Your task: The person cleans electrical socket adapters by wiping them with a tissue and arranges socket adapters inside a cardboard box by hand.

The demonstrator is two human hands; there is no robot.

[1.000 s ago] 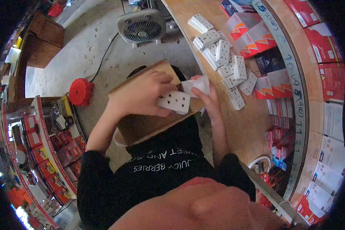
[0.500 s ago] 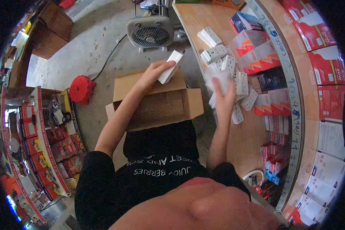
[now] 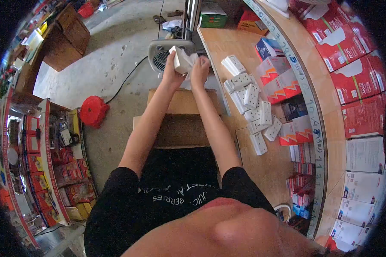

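Note:
My left hand (image 3: 172, 73) is closed round a white power strip (image 3: 181, 61), held up beyond the box and in front of the fan. Close to its right, my right hand (image 3: 200, 68) grips a thin, translucent plastic bag (image 3: 188, 59) that lies against the strip. Below my forearms an open cardboard box (image 3: 182, 102) rests at my lap; its visible inside shows no contents. A loose pile of white power strips (image 3: 251, 96) with dark socket holes lies on the wooden counter to the right.
A grey fan (image 3: 158, 58) stands on the floor ahead. The red round object (image 3: 93, 111) is on the floor at left, beside shelves of packaged goods (image 3: 75, 171). Red and white boxes (image 3: 281, 81) line the counter, under a metal-edged ledge (image 3: 319, 128).
Both hands have moved up and together beyond the box. The plastic bag has come from over the counter to the strip in my left hand. The view has shifted.

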